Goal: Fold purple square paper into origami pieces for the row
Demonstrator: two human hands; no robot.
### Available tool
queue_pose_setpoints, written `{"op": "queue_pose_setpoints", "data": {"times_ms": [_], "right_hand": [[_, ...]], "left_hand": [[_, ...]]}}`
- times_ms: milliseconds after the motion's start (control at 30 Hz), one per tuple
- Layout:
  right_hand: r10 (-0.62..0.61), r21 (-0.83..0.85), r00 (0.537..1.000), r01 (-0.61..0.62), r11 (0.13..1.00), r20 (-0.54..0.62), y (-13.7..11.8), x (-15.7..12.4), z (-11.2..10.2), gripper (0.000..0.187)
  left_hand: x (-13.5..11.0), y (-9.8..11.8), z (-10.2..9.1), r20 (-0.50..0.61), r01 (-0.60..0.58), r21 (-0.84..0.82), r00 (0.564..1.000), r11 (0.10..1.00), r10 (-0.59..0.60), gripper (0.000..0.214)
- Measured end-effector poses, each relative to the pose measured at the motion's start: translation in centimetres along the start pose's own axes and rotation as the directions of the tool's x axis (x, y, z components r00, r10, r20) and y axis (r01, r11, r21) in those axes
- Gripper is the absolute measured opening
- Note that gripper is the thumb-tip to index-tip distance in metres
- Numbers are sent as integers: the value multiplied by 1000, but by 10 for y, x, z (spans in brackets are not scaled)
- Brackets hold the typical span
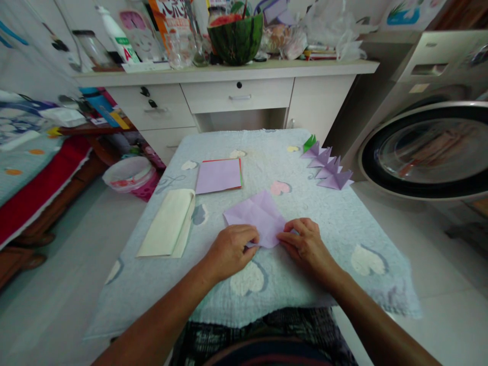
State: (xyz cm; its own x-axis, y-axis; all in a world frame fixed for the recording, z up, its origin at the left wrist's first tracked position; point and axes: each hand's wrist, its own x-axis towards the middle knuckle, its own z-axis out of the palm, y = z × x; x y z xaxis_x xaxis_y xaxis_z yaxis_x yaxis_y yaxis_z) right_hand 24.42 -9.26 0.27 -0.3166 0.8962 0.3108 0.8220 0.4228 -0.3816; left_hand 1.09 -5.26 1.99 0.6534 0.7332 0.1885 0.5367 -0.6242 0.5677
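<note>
A creased sheet of purple origami paper (pixel 263 216) lies turned cornerwise before me on the cloth-covered table (pixel 305 284). My left hand (pixel 236 248) pinches its near left edge, thumb and fingers closed on the paper. At the near right edge, the fingertips of my right hand (pixel 303 241) are closed on it too. Beyond the sheet and to the left rests a stack of square paper (pixel 219 176), purple on top with red and green edges showing. Folded purple paper pieces (pixel 330 168) stand in a row at the far right, with a green folded piece (pixel 309 143) at their far end.
A folded cream cloth or paper (pixel 168 223) lies at the table's left. Behind stands a white cabinet (pixel 236 96) bearing a cut watermelon (pixel 237 40), bottles and jars. To the right is a washing machine (pixel 419 71); a pink bin (pixel 143 185) sits on the left floor.
</note>
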Motion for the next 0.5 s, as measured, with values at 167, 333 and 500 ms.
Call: {"op": "queue_pose_setpoints", "data": {"times_ms": [167,333,500], "right_hand": [[59,83,998,-58,995,-7,6,2,2,16],[106,129,994,-107,986,16,7,3,1,16],[127,170,992,-128,977,17,5,3,-2,16]], "left_hand": [[1,1,-4,-10,187,-115,982,976,-190,11],[1,2,-4,-42,267,-126,961,955,-274,15],[2,2,3,-118,296,-104,944,950,-307,12]]}}
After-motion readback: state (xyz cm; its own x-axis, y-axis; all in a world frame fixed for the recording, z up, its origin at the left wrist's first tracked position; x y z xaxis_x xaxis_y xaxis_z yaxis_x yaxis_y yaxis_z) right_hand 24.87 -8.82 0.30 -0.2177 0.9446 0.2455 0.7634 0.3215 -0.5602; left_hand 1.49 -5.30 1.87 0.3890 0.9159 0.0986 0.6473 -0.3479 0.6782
